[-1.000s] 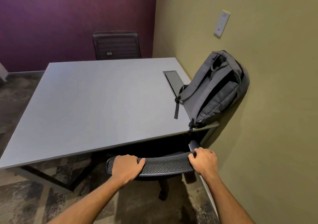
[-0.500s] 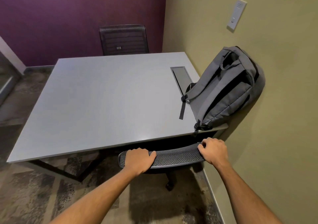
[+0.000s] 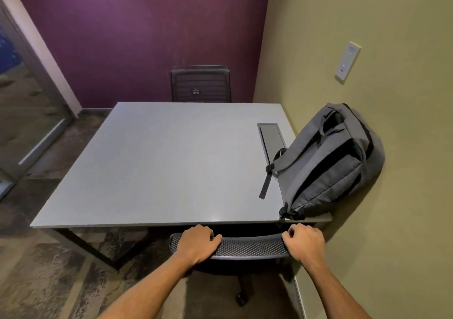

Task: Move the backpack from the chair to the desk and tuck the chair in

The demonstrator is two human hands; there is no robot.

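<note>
While 1 backpack (image 3: 328, 164) sits on 1 desk (image 3: 159, 171), 2 hands (image 3: 197, 244) grasp 1 chair (image 3: 250, 246).

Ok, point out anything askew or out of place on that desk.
Only the grey backpack: it sits at the desk's right near corner, tilted against the wall, one strap trailing across the top. Both hands grip the chair back.

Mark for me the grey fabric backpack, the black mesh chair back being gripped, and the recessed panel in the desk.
Grey fabric backpack (image 3: 326, 169), head view: its front panel.
Black mesh chair back (image 3: 250, 245), head view: top edge between the hands.
Recessed panel (image 3: 271, 139), head view: its centre.
</note>
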